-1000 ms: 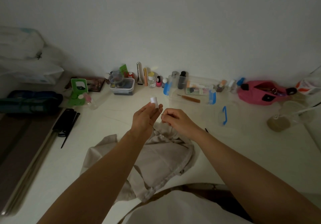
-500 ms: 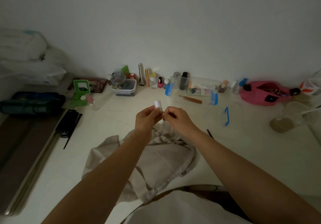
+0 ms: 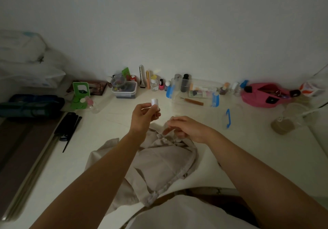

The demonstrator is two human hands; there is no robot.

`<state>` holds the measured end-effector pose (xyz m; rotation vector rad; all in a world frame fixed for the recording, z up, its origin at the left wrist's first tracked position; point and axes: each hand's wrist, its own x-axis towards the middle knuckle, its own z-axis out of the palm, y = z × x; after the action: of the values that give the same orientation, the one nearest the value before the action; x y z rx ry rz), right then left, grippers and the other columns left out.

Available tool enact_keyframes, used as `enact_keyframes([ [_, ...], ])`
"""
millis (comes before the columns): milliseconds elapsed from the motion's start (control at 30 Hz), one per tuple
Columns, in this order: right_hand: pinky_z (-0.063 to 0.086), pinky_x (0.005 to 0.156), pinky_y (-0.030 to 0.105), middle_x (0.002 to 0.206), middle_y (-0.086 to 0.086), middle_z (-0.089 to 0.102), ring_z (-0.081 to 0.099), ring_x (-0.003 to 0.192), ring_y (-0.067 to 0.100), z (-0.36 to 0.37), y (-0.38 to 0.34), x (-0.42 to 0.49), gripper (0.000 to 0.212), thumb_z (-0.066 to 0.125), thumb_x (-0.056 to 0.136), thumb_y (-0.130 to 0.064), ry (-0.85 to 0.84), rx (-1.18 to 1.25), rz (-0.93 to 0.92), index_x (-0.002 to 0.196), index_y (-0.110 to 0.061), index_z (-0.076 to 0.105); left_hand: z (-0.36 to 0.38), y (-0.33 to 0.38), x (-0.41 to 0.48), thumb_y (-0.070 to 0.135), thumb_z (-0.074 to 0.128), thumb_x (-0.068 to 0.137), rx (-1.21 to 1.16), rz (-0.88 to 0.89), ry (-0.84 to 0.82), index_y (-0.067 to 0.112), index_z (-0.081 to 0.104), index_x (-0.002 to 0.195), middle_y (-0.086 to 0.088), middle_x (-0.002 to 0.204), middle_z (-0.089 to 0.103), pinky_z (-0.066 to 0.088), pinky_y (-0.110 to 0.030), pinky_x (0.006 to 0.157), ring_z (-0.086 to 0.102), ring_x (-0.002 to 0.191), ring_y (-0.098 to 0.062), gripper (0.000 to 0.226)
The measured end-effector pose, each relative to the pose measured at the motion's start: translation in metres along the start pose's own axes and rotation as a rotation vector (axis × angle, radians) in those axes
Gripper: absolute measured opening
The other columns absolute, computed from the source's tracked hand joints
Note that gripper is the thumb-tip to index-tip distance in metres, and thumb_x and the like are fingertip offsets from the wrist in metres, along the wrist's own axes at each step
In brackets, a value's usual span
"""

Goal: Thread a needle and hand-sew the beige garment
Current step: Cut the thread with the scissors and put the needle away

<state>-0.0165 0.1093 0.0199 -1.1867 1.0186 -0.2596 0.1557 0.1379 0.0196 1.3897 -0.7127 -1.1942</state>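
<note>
Pinching a white thread spool (image 3: 154, 102) in left hand (image 3: 144, 117) fingertips; right hand (image 3: 186, 128) loosely curled, grip contents too small to tell. Beige garment (image 3: 159, 161) crumpled on the table (image 3: 248, 150) just below. Threading apparently unfinished; sewing not started.

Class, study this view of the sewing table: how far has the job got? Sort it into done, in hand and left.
Done: the beige garment lies spread on the table. In hand: the left hand holds a white thread spool up; the right hand sits lower over the garment, fingers loose. Neither thread nor needle can be made out. Left: threading the needle and all the stitching.
</note>
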Motion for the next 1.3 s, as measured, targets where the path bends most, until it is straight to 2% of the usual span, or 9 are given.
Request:
enact_keyframes([
  [267,0.016,0.045,0.022,0.052,-0.005,0.031,0.022,0.042,0.007,-0.019,-0.005,-0.002,0.027,0.048,0.101,-0.024,0.111,0.138,0.13,0.076,-0.014,0.051,-0.007,-0.001,-0.014,0.009,0.059,0.093,0.333,0.07,-0.444,0.005,0.07,0.099,-0.009,0.089,0.069,0.052,-0.022,0.066,0.06,0.068,-0.013,0.013],
  [433,0.029,0.053,0.021,0.054,-0.012,0.045,0.038,0.053,0.005,-0.005,-0.017,-0.008,0.023,0.057,0.098,-0.034,0.232,-0.122,-0.049,0.092,-0.014,0.067,0.003,-0.004,-0.016,0.023,0.064,0.091,0.624,0.065,-0.278,0.007,0.068,0.103,-0.003,0.082,0.07,0.051,-0.02,0.064,0.064,0.067,-0.008,0.02],
  [567,0.026,0.049,0.02,0.056,-0.007,0.039,0.031,0.05,0.006,-0.001,-0.016,-0.015,0.02,0.053,0.101,-0.026,0.069,-0.104,-0.124,0.093,-0.012,0.065,0.013,0.002,-0.019,0.026,0.06,0.094,0.277,-0.069,-0.027,0.005,0.063,0.107,-0.007,0.086,0.07,0.052,-0.018,0.061,0.066,0.072,-0.013,0.025],
  [767,0.022,0.043,0.019,0.055,-0.005,0.038,0.028,0.044,0.006,-0.021,-0.006,-0.019,0.021,0.046,0.102,-0.017,0.115,0.011,0.026,0.09,-0.009,0.061,0.023,0.007,-0.031,0.022,0.053,0.097,-0.047,-0.085,-0.259,0.008,0.064,0.102,-0.01,0.083,0.067,0.05,-0.024,0.068,0.062,0.069,-0.013,0.018],
  [867,0.02,0.042,0.018,0.054,-0.004,0.036,0.025,0.043,0.007,-0.031,-0.01,-0.023,0.024,0.047,0.101,-0.018,0.179,0.093,0.017,0.08,-0.012,0.055,0.023,0.004,-0.026,0.023,0.058,0.094,0.294,-0.063,-0.441,0.008,0.067,0.099,-0.009,0.082,0.067,0.051,-0.026,0.07,0.061,0.069,-0.014,0.018],
  [967,0.023,0.043,0.018,0.057,-0.004,0.035,0.027,0.046,0.007,-0.034,-0.015,-0.031,0.02,0.053,0.1,-0.022,0.195,0.028,-0.084,0.086,-0.01,0.062,0.035,-0.001,-0.022,0.03,0.063,0.091,0.687,-0.011,-0.251,0.012,0.064,0.1,-0.001,0.082,0.069,0.054,-0.027,0.076,0.066,0.074,-0.013,0.02],
  [1067,0.023,0.046,0.019,0.057,-0.005,0.036,0.027,0.047,0.007,-0.033,-0.014,-0.037,0.02,0.053,0.101,-0.02,0.069,-0.041,-0.109,0.091,-0.009,0.066,0.046,0.001,-0.019,0.024,0.061,0.093,0.273,-0.056,-0.001,0.006,0.061,0.11,-0.006,0.091,0.069,0.056,-0.027,0.077,0.067,0.082,-0.017,0.024],
  [1167,0.024,0.044,0.017,0.055,-0.007,0.038,0.028,0.045,0.005,-0.041,-0.011,-0.039,0.02,0.049,0.102,-0.018,0.059,-0.073,-0.018,0.093,-0.009,0.064,0.054,0.012,-0.022,0.021,0.055,0.096,-0.117,-0.144,-0.169,0.009,0.063,0.105,-0.009,0.094,0.068,0.056,-0.026,0.077,0.066,0.084,-0.018,0.017],
  [1300,0.023,0.042,0.017,0.058,-0.002,0.039,0.028,0.044,0.005,-0.058,-0.014,-0.038,0.02,0.049,0.101,-0.02,0.307,-0.031,-0.013,0.087,-0.011,0.06,0.06,0.008,-0.012,0.024,0.062,0.092,0.49,0.048,-0.398,0.011,0.068,0.105,-0.003,0.091,0.069,0.055,-0.023,0.077,0.065,0.083,-0.016,0.019],
])
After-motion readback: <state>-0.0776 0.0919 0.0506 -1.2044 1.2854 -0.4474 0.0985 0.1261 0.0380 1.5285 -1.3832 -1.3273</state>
